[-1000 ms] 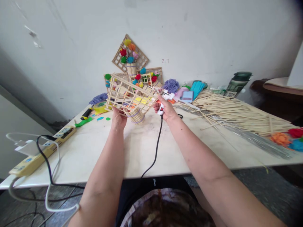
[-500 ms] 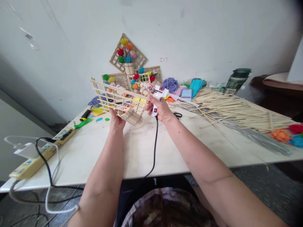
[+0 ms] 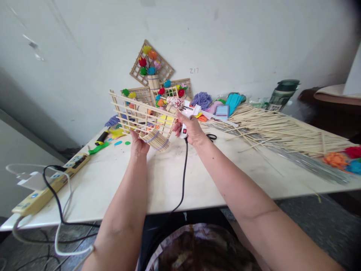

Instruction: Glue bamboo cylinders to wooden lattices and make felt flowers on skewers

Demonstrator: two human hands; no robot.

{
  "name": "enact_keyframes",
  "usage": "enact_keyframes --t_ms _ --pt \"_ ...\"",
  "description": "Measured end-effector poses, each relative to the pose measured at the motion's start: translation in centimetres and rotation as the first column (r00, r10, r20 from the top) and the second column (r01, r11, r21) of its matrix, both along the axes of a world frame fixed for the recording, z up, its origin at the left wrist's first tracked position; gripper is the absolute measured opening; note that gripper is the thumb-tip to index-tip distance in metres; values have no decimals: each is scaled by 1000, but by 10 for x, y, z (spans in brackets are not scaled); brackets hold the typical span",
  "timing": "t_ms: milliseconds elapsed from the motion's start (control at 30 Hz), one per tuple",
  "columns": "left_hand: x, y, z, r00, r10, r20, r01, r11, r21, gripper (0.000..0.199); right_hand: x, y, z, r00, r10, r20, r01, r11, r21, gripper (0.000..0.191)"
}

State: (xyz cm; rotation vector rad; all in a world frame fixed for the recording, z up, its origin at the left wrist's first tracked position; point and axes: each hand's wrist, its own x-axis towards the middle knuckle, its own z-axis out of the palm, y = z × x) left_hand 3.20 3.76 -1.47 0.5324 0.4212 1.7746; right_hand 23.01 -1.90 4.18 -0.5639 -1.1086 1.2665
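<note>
My left hand (image 3: 139, 145) grips a lattice of thin wooden sticks (image 3: 115, 107) from below, holding it tilted above the table. A small curved holder of short sticks bound with purple yarn (image 3: 156, 140) is on its lower near side. My right hand (image 3: 194, 131) is wrapped round a white hot glue gun (image 3: 184, 131) with a red switch and a black cord. The glue gun is beside the lattice's right end. Its tip is hard to make out, and I cannot tell whether the right fingers touch the lattice.
Lattice panels with felt flowers (image 3: 152, 56) lean against the wall. Purple yarn (image 3: 202, 100), black-handled scissors (image 3: 211, 137) and many loose sticks (image 3: 270, 130) lie on the table (image 3: 169, 180). A power strip (image 3: 53, 184) runs along the left edge; a green bottle (image 3: 283, 95) stands at back right.
Almost nothing differs. The lattice's left end has risen very slightly; both hands keep their hold.
</note>
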Motion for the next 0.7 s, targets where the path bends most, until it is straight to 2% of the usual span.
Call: enact_keyframes --t_ms 167,300,500,633,700 --pt "2 -3 6 999 41 32 -40 999 -34 36 11 19 -10 990 -107 -97 98 991 -94 35" --pt "8 -3 12 998 55 -29 -57 995 -82 34 23 35 -23 966 -215 -142 179 956 -233 32" --pt "17 -4 21 987 74 -141 -90 990 -109 36 27 46 -33 912 -397 -105 319 845 -430 30" --pt "19 -5 25 980 119 -160 -129 990 -54 34 29 47 -34 836 -535 -121 424 771 -476 28" --pt "18 -4 25 972 154 -175 -159 987 -16 34 30 47 -32 808 -576 -126 461 751 -473 26"
